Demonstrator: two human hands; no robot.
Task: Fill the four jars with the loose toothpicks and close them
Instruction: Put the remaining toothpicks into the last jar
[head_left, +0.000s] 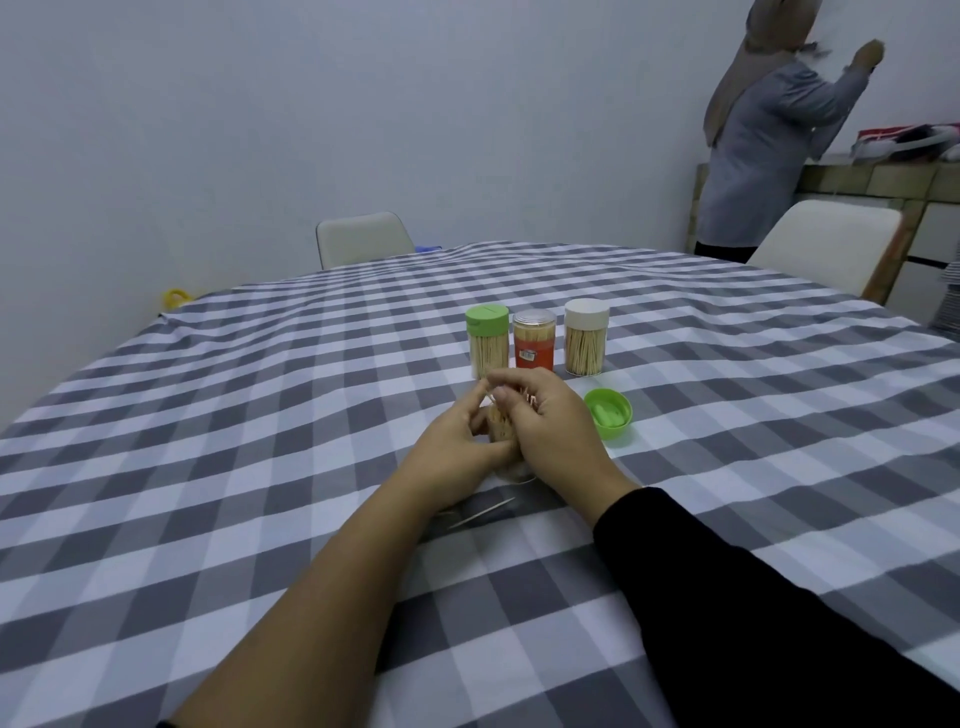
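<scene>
Both hands meet over an open jar (503, 434) at mid-bench (260, 415). The left hand (457, 441) wraps it; the right hand (545, 421), fingers pinched, seems to press toothpicks (530, 399) in. Three capped jars (535, 345) stand behind, a green lid (608, 414) to the right.

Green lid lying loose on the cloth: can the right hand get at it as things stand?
Probably yes. The green lid lies open side up just right of the right hand, with bare tablecloth between them. But that hand and the left hand are both busy with the toothpicks, so it must let go first.
</scene>
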